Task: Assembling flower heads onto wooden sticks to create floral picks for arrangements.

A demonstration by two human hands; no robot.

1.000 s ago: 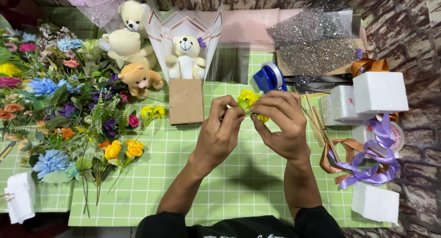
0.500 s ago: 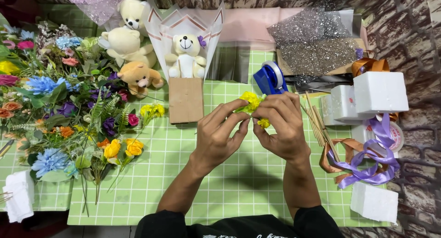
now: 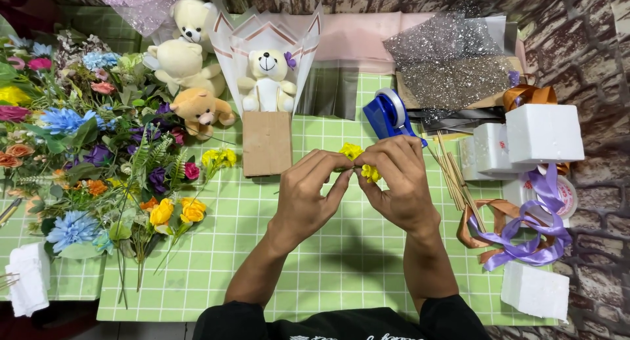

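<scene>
Both hands meet over the green mat; left hand (image 3: 308, 199) and right hand (image 3: 397, 182) pinch small yellow flowers (image 3: 359, 161) between fingertips; blue tape dispenser (image 3: 388, 113) just beyond.

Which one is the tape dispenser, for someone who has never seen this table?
Find the green checked mat, then look just beyond the right hand. The tape dispenser lies there beside the glittery silver sheets: the only bright blue plastic thing, holding a clear roll.

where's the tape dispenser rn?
Head view, upper right of centre: the blue tape dispenser sits on the green mat, just beyond the right hand and left of the skewers.
</scene>
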